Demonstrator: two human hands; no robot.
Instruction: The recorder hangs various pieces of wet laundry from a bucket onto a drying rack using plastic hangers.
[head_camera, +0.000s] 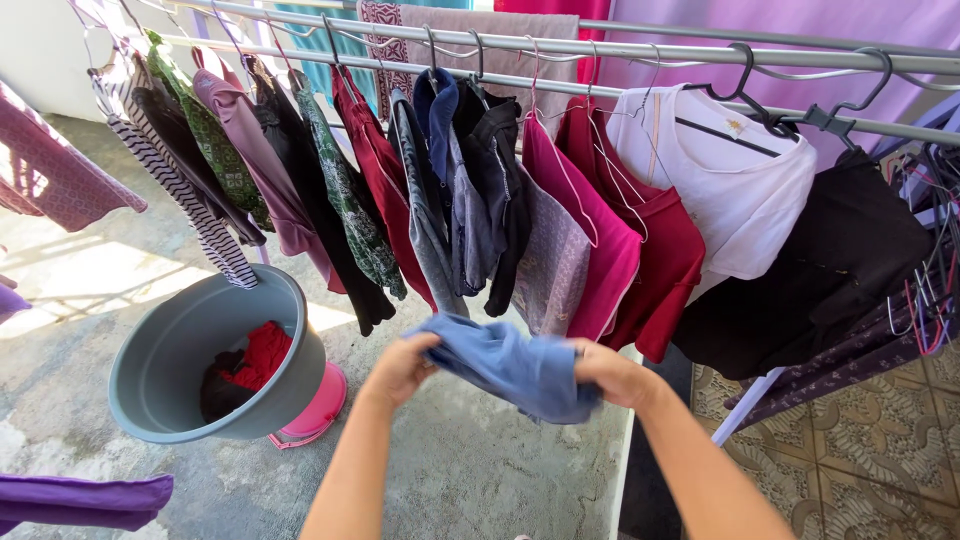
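Observation:
Both my hands hold a crumpled blue garment in front of me, below a row of hanging clothes. My left hand grips its left end and my right hand grips its right end. The cloth bunches between them. Above it, many garments on hangers hang from metal rails: striped, green patterned, maroon, dark blue, pink, red, a white shirt and a black one.
A grey plastic basin with red and dark laundry inside sits tilted on a pink stool at the left. The floor is concrete, with patterned tiles at the right. A purple cloth hangs at the lower left.

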